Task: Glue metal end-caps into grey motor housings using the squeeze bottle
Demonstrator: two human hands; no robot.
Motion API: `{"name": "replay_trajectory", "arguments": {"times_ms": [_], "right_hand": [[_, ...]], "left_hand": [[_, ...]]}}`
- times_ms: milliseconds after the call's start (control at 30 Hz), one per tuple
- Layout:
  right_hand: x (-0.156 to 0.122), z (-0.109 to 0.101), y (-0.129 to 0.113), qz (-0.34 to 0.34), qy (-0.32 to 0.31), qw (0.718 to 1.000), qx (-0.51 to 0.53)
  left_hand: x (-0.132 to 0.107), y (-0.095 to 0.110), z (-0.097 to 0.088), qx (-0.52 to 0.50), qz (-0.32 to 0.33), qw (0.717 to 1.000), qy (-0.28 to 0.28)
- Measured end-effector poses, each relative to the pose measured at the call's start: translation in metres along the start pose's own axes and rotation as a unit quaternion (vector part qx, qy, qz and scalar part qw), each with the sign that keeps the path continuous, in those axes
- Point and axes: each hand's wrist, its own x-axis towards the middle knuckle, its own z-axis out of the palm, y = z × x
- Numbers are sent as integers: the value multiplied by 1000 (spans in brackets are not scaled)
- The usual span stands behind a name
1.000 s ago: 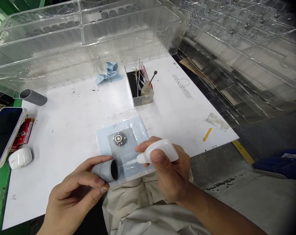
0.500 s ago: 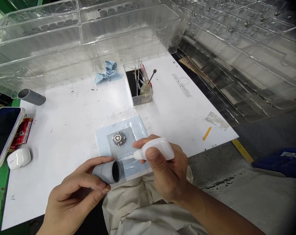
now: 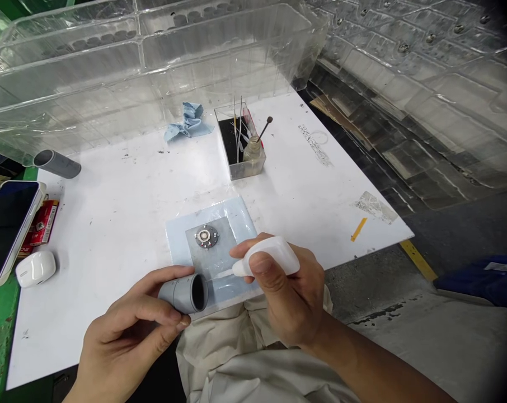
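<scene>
My left hand (image 3: pixel 138 322) is closed round a short grey tube (image 3: pixel 178 293), its open end facing right. In my right hand (image 3: pixel 293 302) is a white squeeze bottle (image 3: pixel 272 257) with a thin nozzle, gripped between thumb and fingers. The nozzle tip points left at the tube's rim; whether they touch I cannot tell. Behind both hands a small round circuit board (image 3: pixel 206 237) rests on a grey square plate (image 3: pixel 224 229), which lies on a light blue sheet (image 3: pixel 175 235) under clear film.
A clear box (image 3: pixel 247 169) holds thin tools and a small glass jar (image 3: pixel 252 150). Beside it lies a crumpled blue cloth (image 3: pixel 190 124). Another grey tube (image 3: pixel 60 164), a phone (image 3: pixel 10 229) and a white case (image 3: pixel 36 268) are at left. Large clear trays (image 3: pixel 153 84) line the back.
The bottle's nozzle tip has shifted slightly right, a little away from the tube's rim. The whole view has moved slightly; both hands keep their hold.
</scene>
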Motion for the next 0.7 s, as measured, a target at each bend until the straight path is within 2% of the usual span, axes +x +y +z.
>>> {"name": "replay_trajectory", "arguments": {"times_ms": [100, 200, 300, 400, 500, 567, 700], "right_hand": [[0, -1, -1, 5, -8, 1000, -1], [-1, -2, 0, 17, -13, 1000, 9], [-4, -2, 4, 17, 5, 999, 30], [-7, -2, 10, 18, 26, 999, 37], [-9, -3, 13, 12, 30, 999, 42], [-9, -3, 13, 9, 28, 999, 43], [-7, -2, 10, 9, 23, 999, 38]], "left_hand": [[-1, -1, 1, -16, -7, 1000, 16], [-3, -2, 3, -44, -44, 997, 44], [-4, 0, 4, -2, -78, 995, 60], [-6, 1, 3, 58, -86, 993, 59], [-7, -3, 1, 69, -100, 990, 66], [-7, -7, -2, 58, -84, 994, 51], [-4, -13, -5, 26, -10, 1000, -11]]}}
